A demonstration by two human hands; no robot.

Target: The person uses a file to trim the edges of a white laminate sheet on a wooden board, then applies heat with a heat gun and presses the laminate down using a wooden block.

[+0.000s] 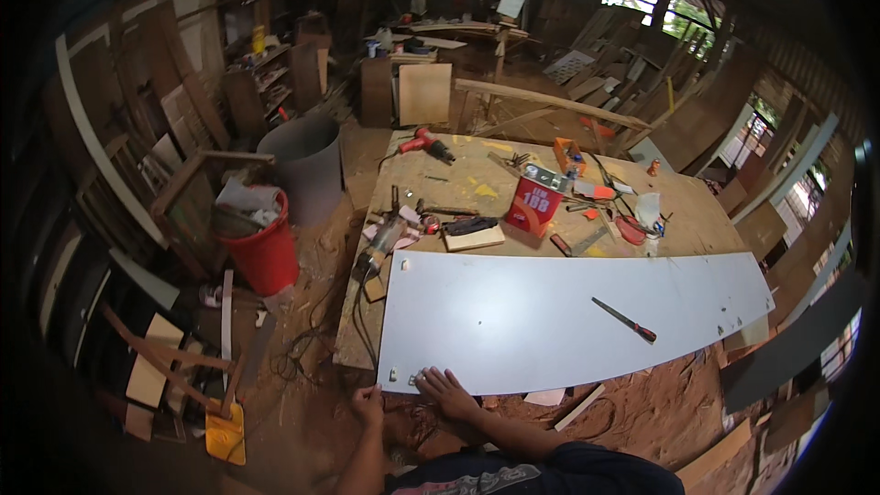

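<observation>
A long white panel (pixel 541 321) lies across the near part of the worktable, its front edge toward me. My left hand (pixel 368 405) is at the panel's near left corner, fingertips pinched together; whatever is between them is too small to make out. Beside it, my right hand (pixel 446 392) rests flat on the front edge, fingers spread. Small metal fittings (pixel 412 379) sit on the panel close to the right fingertips. Farther right on the white surface lies a file (pixel 625 320) with a dark blade and a red-and-black handle.
Behind the panel, the wooden worktable (pixel 477 165) carries a red can (pixel 536 202), a red heat gun (pixel 423 143), an orange box (pixel 568 156) and scattered hand tools. A red bin (pixel 266 252) and grey drum (pixel 307 165) stand left. Boards lean along both sides.
</observation>
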